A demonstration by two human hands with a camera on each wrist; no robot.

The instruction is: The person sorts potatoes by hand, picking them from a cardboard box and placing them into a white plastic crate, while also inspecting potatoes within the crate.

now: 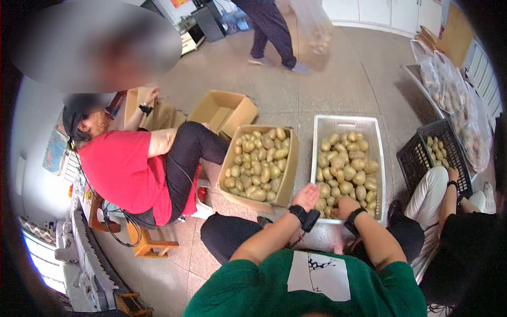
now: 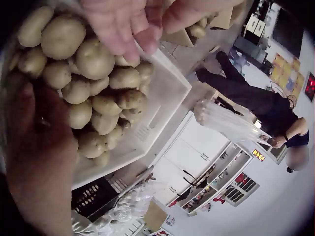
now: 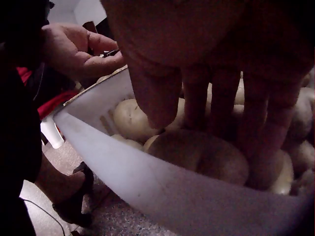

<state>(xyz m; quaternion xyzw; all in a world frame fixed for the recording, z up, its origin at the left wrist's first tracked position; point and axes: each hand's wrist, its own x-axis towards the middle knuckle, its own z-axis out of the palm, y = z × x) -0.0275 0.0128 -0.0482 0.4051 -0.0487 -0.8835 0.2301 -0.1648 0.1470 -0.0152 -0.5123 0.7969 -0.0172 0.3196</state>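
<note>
In the head view a white plastic crate [image 1: 376, 158] full of potatoes [image 1: 346, 171] stands before me. My left hand [image 1: 306, 197] hovers by its near left edge, palm turned up and fingers loosely bent. No potato shows in that hand in the left wrist view, where its fingers [image 2: 140, 29] overlap the crate's side. My right hand [image 1: 346, 207] reaches down inside the near end of the crate. Its fingers [image 3: 224, 98] point straight down among the potatoes in the right wrist view, right behind a large potato [image 3: 197, 157] near the wall. Their tips are hidden.
To the left stands a cardboard box [image 1: 290, 185] of potatoes, with an open box [image 1: 232, 108] behind it. A seated person in red [image 1: 119, 169] is beside them. On the right are a black crate [image 1: 459, 153] and bagged potatoes [image 1: 465, 116]. Someone walks beyond, carrying a bag [image 1: 317, 31].
</note>
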